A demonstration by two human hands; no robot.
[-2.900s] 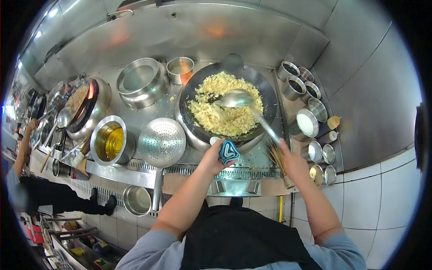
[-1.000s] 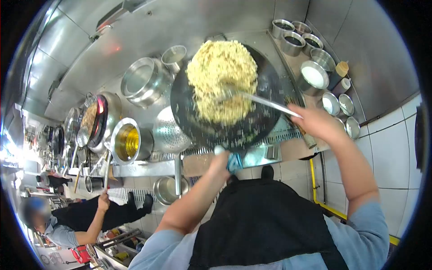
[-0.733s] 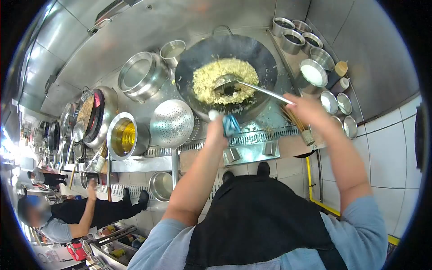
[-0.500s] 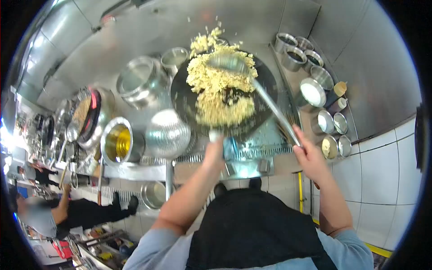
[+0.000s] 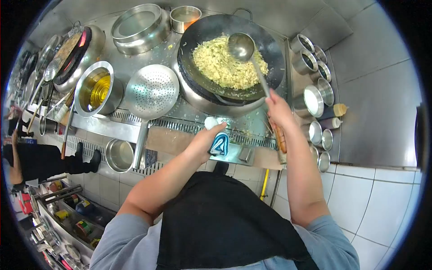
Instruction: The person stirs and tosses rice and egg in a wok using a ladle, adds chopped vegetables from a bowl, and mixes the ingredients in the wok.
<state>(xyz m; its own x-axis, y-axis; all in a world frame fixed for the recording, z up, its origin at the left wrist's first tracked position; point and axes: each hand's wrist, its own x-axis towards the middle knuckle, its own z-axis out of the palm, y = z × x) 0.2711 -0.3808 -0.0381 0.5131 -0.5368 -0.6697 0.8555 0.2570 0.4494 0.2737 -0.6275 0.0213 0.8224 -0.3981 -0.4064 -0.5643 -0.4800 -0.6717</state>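
A black wok (image 5: 265, 42) sits on the round burner, holding a heap of yellow fried rice (image 5: 220, 65). My right hand (image 5: 280, 110) is closed around the long handle of a ladle (image 5: 241, 47). The ladle's bowl is over the rice, at its far right part. My left hand (image 5: 208, 137) grips a folded cloth (image 5: 219, 145) with blue and white stripes, part of it bunched white above the thumb. That hand is just in front of the burner, apart from the wok's rim.
A perforated strainer (image 5: 152, 92) lies left of the wok, beside a pot of yellow oil (image 5: 99, 90). Metal pots (image 5: 137, 29) stand at the back. Several seasoning containers (image 5: 313, 101) line the right wall. At far left is another person (image 5: 45, 157).
The rice was in the air and spread over the wok; now it lies heaped inside. The blurred ladle is now still, bowl upward. My left hand has drawn back from the wok. The view has shifted.
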